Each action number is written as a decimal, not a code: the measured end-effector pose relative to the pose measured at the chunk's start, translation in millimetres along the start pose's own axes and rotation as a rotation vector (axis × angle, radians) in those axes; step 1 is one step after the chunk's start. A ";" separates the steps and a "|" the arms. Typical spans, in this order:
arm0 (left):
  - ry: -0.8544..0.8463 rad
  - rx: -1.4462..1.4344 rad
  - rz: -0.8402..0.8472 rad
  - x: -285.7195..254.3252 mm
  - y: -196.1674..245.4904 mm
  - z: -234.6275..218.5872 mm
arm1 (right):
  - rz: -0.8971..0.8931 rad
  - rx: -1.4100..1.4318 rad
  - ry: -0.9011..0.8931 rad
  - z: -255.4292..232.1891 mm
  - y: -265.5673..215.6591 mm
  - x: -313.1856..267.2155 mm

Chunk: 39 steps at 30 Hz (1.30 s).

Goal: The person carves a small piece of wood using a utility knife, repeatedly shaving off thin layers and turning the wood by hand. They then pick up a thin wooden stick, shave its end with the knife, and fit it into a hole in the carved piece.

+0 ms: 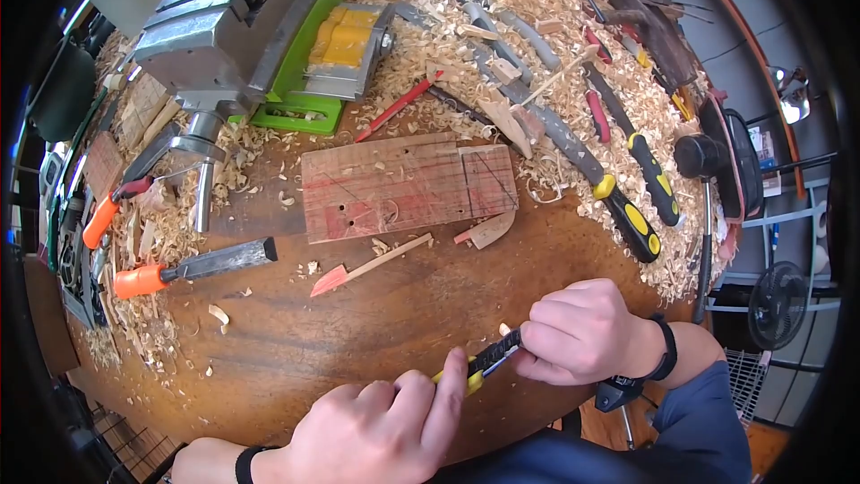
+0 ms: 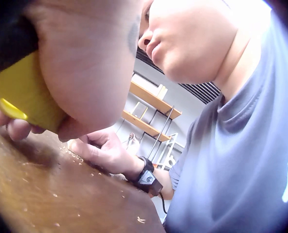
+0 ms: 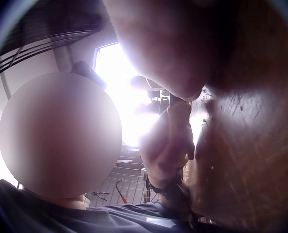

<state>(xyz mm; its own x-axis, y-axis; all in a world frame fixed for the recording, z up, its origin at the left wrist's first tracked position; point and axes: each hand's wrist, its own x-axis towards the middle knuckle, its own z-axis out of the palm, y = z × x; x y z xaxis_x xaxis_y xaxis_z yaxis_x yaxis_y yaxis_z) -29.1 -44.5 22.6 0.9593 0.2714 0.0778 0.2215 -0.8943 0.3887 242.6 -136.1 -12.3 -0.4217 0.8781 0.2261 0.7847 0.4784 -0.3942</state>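
Observation:
Near the front edge of the bench, my left hand [image 1: 381, 426] grips a tool with a yellow-and-black handle [image 2: 27, 92], its index finger stretched along the top. A dark, ridged shaft [image 1: 494, 354] runs from that handle to my right hand [image 1: 578, 336], whose curled fingers hold its far end and hide the tip. Beyond the hands lies a wooden board [image 1: 408, 186] with red stain and pencil lines. In front of it are a thin stick with a red tip [image 1: 372, 265] and a small carved wood piece [image 1: 491, 229].
A metal vise [image 1: 210, 45] and a green-and-yellow tool [image 1: 336, 54] stand at back left. Orange-handled chisels [image 1: 193, 271] lie on the left. Files with yellow-and-black handles [image 1: 632, 220] and a mallet [image 1: 701, 161] lie right, among wood shavings [image 1: 555, 27].

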 end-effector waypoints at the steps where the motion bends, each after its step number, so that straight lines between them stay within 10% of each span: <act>1: -0.004 0.016 -0.001 0.2 0.4 0.2 | -0.001 -0.001 0.001 0.0 0.0 -0.1; 39: 0.091 -0.051 -0.005 -0.9 1.1 6.8 | 0.049 0.065 0.048 4.0 0.3 -1.7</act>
<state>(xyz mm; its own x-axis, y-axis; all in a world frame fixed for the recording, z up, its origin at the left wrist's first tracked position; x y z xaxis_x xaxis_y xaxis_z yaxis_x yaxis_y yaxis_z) -28.5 -48.1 16.8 0.9380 0.3087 0.1578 0.2145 -0.8744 0.4352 241.7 -137.3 -16.3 -0.3603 0.8995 0.2470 0.7720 0.4362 -0.4624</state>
